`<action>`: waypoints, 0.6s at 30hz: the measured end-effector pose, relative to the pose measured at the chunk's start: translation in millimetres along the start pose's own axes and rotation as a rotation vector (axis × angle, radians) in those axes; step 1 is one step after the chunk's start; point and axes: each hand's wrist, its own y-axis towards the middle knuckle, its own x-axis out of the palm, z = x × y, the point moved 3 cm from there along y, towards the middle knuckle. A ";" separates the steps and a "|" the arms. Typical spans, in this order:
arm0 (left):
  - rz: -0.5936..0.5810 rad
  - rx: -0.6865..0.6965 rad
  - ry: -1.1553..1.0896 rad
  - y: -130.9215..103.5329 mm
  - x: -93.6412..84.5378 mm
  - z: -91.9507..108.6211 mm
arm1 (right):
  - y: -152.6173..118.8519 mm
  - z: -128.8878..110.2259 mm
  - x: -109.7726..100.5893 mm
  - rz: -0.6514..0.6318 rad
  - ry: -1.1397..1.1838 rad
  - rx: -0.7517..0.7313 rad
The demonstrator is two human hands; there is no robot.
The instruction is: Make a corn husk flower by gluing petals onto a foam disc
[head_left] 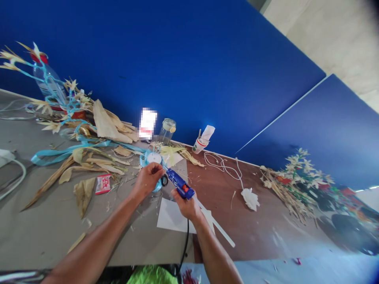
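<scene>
A blue hot glue gun (179,184) is gripped in my right hand (187,205), its nozzle pointing up and left. From the gun's rear a white glue stick (223,232) sticks out, and a black cord (187,240) hangs below. My left hand (149,176) is closed in a pinch close to the nozzle; whatever its fingertips hold is too small to make out. Just beyond it lies a roll of light blue ribbon (154,158) with a white centre. Black-handled scissors (164,180) seem to lie beside the roll, partly hidden. White paper (171,217) lies under the gun.
Dried corn husks (109,124) and blue ribbon (56,155) cover the left side. Along the blue partition stand a lit phone (147,123), a clear jar (167,130) and a paper cup (199,145). A white cable (225,163) and husk flowers (304,173) lie to the right.
</scene>
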 end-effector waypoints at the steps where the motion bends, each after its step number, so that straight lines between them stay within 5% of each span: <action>1: 0.005 0.004 0.010 -0.3 -0.2 0.7 | 0.1 -0.7 -0.1 -0.001 -0.003 -0.002; 18: 0.027 0.043 0.199 0.3 -2.8 2.5 | 0.8 6.2 3.0 0.003 0.014 -0.021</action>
